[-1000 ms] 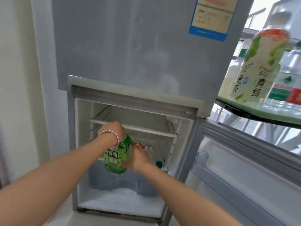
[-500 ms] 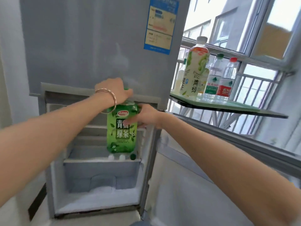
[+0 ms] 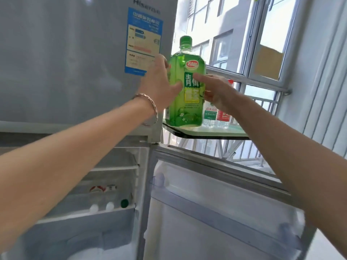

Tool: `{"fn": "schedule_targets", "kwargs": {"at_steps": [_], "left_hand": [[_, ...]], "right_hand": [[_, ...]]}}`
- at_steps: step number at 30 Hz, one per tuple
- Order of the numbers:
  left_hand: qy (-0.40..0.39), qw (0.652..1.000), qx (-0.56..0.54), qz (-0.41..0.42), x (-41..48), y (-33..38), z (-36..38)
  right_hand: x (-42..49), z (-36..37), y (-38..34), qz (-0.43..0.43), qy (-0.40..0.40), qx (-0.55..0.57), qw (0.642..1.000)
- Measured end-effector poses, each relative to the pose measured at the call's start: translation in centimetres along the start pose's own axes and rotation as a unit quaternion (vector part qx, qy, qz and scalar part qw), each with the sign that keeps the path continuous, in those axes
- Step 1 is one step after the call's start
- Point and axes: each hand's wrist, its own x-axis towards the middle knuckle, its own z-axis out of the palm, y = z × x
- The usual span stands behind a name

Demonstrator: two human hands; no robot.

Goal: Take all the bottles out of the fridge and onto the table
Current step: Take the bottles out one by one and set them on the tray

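Here, nearest, the open fridge keeps at least three capped bottles lying on its lower shelf, so work remains. Beyond, the left hand and right hand press loosely spread fingers against opposite sides of the green bottle, its base at or just above the table's near-left corner. Behind it, along the table's far edge, water bottles stand upright, already moved.
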Motion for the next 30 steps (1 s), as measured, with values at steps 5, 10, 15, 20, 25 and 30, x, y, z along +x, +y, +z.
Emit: {"fn": "schedule_targets", "kwargs": {"at_steps": [5, 10, 15, 20, 25, 30], "left_hand": [[-0.098, 0.993, -0.058, 0.039, 1.1, 2.0, 6.4], [-0.199, 0.979, -0.028, 0.032, 1.1, 2.5, 12.7], [-0.247, 0.965, 0.07, 0.049, 0.6, 1.7, 16.2], [-0.22, 0.951, 0.185, 0.112, 1.0, -0.3, 18.0], [-0.242, 0.933, 0.22, 0.149, 1.7, -1.1, 18.6], [-0.265, 0.933, 0.207, 0.127, 2.1, -1.0, 17.3]], "right_hand": [[1.3, -5.6, 2.9, -0.016, 0.108, 0.038, 0.993], [3.1, -8.8, 7.3, 0.005, 0.161, 0.064, 0.985], [4.9, -9.6, 11.3, 0.053, 0.163, 0.092, 0.981], [7.0, -10.0, 13.1, 0.056, 0.116, 0.099, 0.987], [7.9, -9.6, 14.0, 0.054, 0.114, 0.142, 0.982], [7.1, -7.9, 12.1, 0.082, 0.217, 0.036, 0.972]]}}
